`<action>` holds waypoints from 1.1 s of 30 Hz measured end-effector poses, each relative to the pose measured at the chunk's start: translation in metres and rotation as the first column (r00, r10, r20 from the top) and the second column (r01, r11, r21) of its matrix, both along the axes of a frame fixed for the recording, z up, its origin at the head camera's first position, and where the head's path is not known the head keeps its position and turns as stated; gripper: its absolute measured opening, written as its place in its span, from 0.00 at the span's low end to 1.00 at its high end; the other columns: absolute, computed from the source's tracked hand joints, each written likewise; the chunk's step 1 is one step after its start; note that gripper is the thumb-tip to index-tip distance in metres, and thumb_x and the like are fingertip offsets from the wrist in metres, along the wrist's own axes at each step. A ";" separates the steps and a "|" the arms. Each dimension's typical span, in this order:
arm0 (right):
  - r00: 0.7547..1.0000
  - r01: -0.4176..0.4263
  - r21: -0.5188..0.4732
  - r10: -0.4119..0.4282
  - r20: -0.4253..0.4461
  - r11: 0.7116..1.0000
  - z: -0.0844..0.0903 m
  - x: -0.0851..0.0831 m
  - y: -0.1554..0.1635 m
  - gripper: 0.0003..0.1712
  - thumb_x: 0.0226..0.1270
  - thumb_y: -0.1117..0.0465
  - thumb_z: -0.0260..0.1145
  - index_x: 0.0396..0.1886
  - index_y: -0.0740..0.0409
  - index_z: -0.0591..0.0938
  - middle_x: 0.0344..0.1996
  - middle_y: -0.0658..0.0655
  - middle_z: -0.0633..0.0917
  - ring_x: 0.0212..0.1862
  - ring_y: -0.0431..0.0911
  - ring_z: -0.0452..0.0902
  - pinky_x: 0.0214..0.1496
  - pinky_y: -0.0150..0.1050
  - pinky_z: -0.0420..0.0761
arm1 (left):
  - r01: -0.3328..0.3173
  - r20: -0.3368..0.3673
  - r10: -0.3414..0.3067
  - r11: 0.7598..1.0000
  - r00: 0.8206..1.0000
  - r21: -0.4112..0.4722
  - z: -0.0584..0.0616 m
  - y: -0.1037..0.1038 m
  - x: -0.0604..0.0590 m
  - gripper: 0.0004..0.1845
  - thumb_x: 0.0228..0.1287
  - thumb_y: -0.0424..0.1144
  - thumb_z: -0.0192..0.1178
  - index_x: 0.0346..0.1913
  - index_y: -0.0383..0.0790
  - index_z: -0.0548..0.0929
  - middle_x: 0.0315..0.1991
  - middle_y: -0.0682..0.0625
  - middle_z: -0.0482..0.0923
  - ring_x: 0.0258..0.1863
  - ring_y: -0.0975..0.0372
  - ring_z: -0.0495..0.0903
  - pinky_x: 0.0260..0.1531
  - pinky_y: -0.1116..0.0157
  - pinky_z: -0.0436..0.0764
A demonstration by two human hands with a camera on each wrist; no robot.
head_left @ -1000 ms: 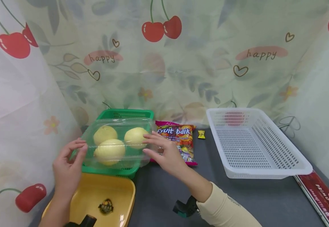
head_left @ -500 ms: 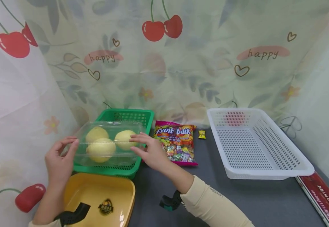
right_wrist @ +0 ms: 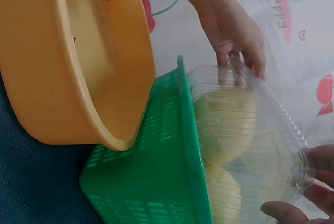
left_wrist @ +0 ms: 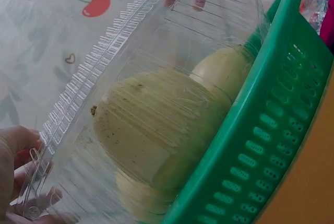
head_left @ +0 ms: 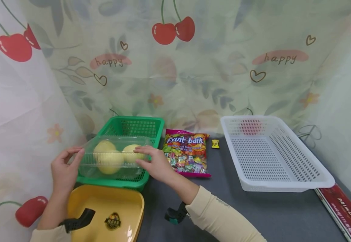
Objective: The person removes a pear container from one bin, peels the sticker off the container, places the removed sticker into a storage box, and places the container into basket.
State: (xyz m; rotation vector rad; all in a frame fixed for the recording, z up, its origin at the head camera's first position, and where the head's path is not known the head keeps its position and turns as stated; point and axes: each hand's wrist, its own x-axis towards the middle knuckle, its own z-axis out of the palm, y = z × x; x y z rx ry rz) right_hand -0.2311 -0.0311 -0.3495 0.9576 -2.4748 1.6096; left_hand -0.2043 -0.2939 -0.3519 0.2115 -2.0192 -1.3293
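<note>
A clear plastic clamshell box (head_left: 114, 158) holding three pale yellow round fruits (head_left: 110, 161) sits low in the green perforated plastic basket (head_left: 139, 126), at lower left of the head view. The left hand (head_left: 64, 171) holds the box's left end, its fingers curled over the ribbed rim; in the left wrist view those fingers (left_wrist: 18, 151) pinch the rim's corner at the lower left of the frame. The right hand (head_left: 154, 164) holds the opposite end, fingers bent over the top edge and thumb lower on the side wall; the right wrist view shows its fingertips (right_wrist: 313, 166) at the lower right of the frame, on the box's rim. Both grips are closed around the box, one at each end.

Just below the green basket in the head view lies a yellow plastic tray (head_left: 108, 208) with a small round emblem, its edge close against the basket. To the right of the basket, on the dark grey worktop (head_left: 223, 208), lies a colourful bag of fruit chews (head_left: 187, 153), and just beyond it a small yellow wrapped sweet (head_left: 214, 144). Further right stands a white perforated plastic basket (head_left: 314, 174), and a red printed box (head_left: 345, 211) lies at the lower right corner. A cherry-patterned curtain (head_left: 193, 67) fills the background.
</note>
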 end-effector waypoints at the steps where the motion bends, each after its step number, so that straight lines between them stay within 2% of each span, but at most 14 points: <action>1: 1.000 0.003 0.002 -0.003 -0.004 1.000 0.000 -0.001 -0.001 0.18 0.64 0.64 0.62 0.54 0.60 0.79 0.59 0.57 0.77 0.65 0.50 0.67 0.40 0.25 0.79 | -0.001 0.009 0.001 1.000 1.000 0.007 0.000 -0.001 -0.001 0.08 0.61 0.39 0.61 0.36 0.36 0.83 0.32 0.69 0.78 0.43 0.79 0.74 0.48 0.83 0.72; 3: 1.000 0.011 0.012 -0.011 -0.013 1.000 -0.001 -0.002 -0.003 0.18 0.64 0.63 0.62 0.54 0.60 0.79 0.58 0.57 0.78 0.62 0.49 0.71 0.39 0.26 0.79 | -0.007 0.036 0.006 1.000 0.999 0.016 0.001 -0.002 -0.002 0.07 0.61 0.41 0.61 0.36 0.41 0.84 0.33 0.67 0.79 0.43 0.78 0.74 0.50 0.81 0.73; 7: 1.000 0.026 0.026 -0.026 -0.008 0.999 -0.003 -0.005 -0.005 0.18 0.65 0.62 0.62 0.54 0.59 0.80 0.57 0.56 0.78 0.61 0.49 0.72 0.50 0.39 0.80 | -0.018 0.097 0.016 1.000 0.995 0.018 0.002 -0.005 -0.006 0.07 0.62 0.44 0.60 0.36 0.46 0.84 0.35 0.65 0.79 0.44 0.78 0.73 0.53 0.76 0.73; 10: 0.999 0.031 0.043 -0.031 0.009 0.999 -0.005 -0.008 -0.007 0.18 0.65 0.61 0.61 0.55 0.58 0.79 0.58 0.56 0.78 0.62 0.49 0.71 0.55 0.43 0.77 | -0.015 0.120 0.013 1.000 0.993 0.008 0.001 -0.007 -0.010 0.07 0.62 0.44 0.60 0.37 0.45 0.83 0.35 0.66 0.78 0.43 0.78 0.73 0.53 0.75 0.74; 13: 0.999 0.028 0.066 -0.031 0.038 0.997 -0.007 -0.010 -0.009 0.19 0.66 0.60 0.61 0.56 0.57 0.79 0.59 0.55 0.77 0.61 0.48 0.73 0.49 0.36 0.77 | -0.009 0.134 0.007 1.000 0.991 0.013 -0.003 -0.010 -0.015 0.08 0.62 0.44 0.60 0.38 0.43 0.83 0.34 0.66 0.78 0.43 0.78 0.73 0.53 0.74 0.74; 16: 0.997 0.031 0.078 -0.036 0.071 0.997 -0.010 -0.013 -0.010 0.19 0.66 0.60 0.60 0.56 0.56 0.78 0.59 0.55 0.77 0.59 0.48 0.74 0.40 0.31 0.74 | 0.004 0.193 -0.003 1.000 0.981 -0.002 -0.006 -0.013 -0.018 0.12 0.63 0.46 0.58 0.42 0.42 0.82 0.35 0.67 0.76 0.47 0.74 0.73 0.55 0.71 0.73; 18: 0.995 0.036 0.083 -0.043 0.087 0.996 -0.012 -0.014 -0.011 0.19 0.66 0.60 0.61 0.56 0.56 0.78 0.59 0.55 0.77 0.60 0.48 0.74 0.38 0.31 0.72 | 0.026 0.231 -0.022 1.000 0.973 -0.013 -0.007 -0.015 -0.020 0.15 0.64 0.47 0.56 0.44 0.41 0.81 0.36 0.67 0.76 0.52 0.68 0.72 0.58 0.65 0.72; 20: 0.995 0.039 0.089 -0.047 0.088 0.995 -0.013 -0.016 -0.012 0.19 0.66 0.60 0.61 0.56 0.56 0.79 0.59 0.55 0.78 0.61 0.49 0.72 0.41 0.33 0.74 | 0.045 0.271 -0.033 0.998 0.962 -0.036 -0.008 -0.016 -0.022 0.16 0.65 0.50 0.54 0.46 0.42 0.80 0.38 0.68 0.75 0.56 0.63 0.71 0.60 0.60 0.71; 24: 0.996 0.031 0.097 -0.039 0.081 0.995 -0.014 -0.018 -0.012 0.19 0.66 0.61 0.61 0.56 0.58 0.78 0.58 0.56 0.78 0.63 0.50 0.70 0.53 0.42 0.77 | 0.101 0.293 -0.076 0.992 0.953 -0.073 -0.009 -0.018 -0.025 0.20 0.66 0.51 0.53 0.47 0.37 0.79 0.44 0.60 0.76 0.61 0.53 0.68 0.61 0.53 0.69; 27: 0.996 0.024 0.111 -0.034 0.088 0.994 -0.015 -0.021 -0.013 0.19 0.66 0.61 0.61 0.56 0.58 0.78 0.57 0.56 0.79 0.63 0.50 0.70 0.51 0.42 0.77 | 0.184 0.297 -0.140 0.975 0.945 -0.126 -0.012 -0.019 -0.024 0.23 0.66 0.49 0.54 0.50 0.31 0.76 0.53 0.47 0.74 0.62 0.46 0.65 0.60 0.47 0.67; 28: 0.995 0.022 0.113 -0.033 0.094 0.993 -0.016 -0.022 -0.013 0.19 0.66 0.61 0.61 0.56 0.58 0.78 0.57 0.56 0.79 0.64 0.50 0.69 0.52 0.42 0.77 | 0.216 0.305 -0.164 0.965 0.938 -0.147 -0.013 -0.020 -0.024 0.24 0.66 0.49 0.54 0.52 0.29 0.75 0.56 0.43 0.72 0.62 0.45 0.64 0.60 0.46 0.66; 31: 0.993 0.024 0.125 -0.038 0.112 0.992 -0.018 -0.025 -0.013 0.19 0.65 0.61 0.61 0.55 0.57 0.79 0.57 0.56 0.79 0.63 0.51 0.70 0.43 0.37 0.74 | 0.318 0.338 -0.243 0.929 0.909 -0.187 -0.016 -0.023 -0.023 0.28 0.66 0.48 0.55 0.58 0.27 0.71 0.64 0.32 0.62 0.63 0.40 0.60 0.58 0.42 0.65; 33: 0.992 0.025 0.130 -0.041 0.121 0.991 -0.018 -0.027 -0.013 0.19 0.65 0.61 0.62 0.55 0.57 0.79 0.58 0.56 0.78 0.62 0.52 0.70 0.41 0.36 0.73 | 0.363 0.374 -0.273 0.911 0.886 -0.196 -0.017 -0.026 -0.024 0.30 0.65 0.49 0.56 0.60 0.27 0.68 0.66 0.30 0.58 0.64 0.39 0.58 0.58 0.41 0.65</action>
